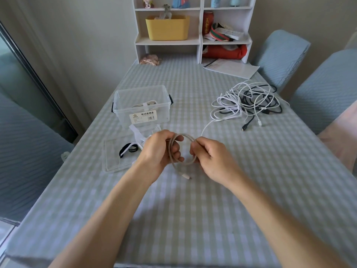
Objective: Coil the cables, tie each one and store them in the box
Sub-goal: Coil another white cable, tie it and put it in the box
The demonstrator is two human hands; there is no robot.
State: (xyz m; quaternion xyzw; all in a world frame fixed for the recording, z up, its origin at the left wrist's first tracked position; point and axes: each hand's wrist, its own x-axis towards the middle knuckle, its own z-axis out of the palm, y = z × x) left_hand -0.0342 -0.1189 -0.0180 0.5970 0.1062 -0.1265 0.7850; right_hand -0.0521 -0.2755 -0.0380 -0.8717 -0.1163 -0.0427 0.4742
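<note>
Centre frame: left hand (160, 149) and right hand (207, 154) pinch opposite sides of beige cable coil (182, 149) (light, springy). Grip crossings; loose plug end (186, 175) dangles.

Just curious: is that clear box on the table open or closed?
Open. The clear box has no lid on; its lid lies flat on the table in front of it.

The clear box (142, 105) bears a white label (143, 116) — "欧式收纳盒" — above a barcode.
</note>
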